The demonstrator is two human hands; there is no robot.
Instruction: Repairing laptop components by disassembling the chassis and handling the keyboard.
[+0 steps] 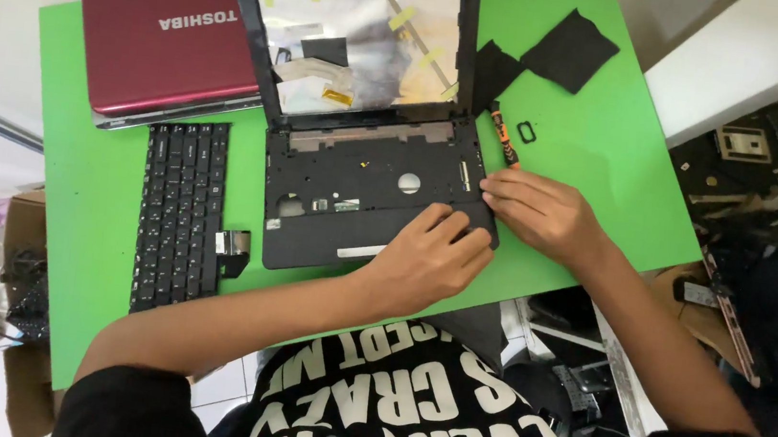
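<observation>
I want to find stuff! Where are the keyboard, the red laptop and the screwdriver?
keyboard (181, 211): head view, middle keys.
red laptop (172, 37): head view, closed lid.
screwdriver (504, 134): head view, orange-black handle.

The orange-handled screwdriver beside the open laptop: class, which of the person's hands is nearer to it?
Right. The right hand rests at the laptop base's right edge, just below the screwdriver. The left hand lies farther away, on the front right corner of the palm rest.

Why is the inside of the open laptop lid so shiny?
In the head view, bright light glares off the silvery foil inside the black laptop; the green mat is evenly lit, shadows soft, and both hands look sharp, not blurred.
</observation>
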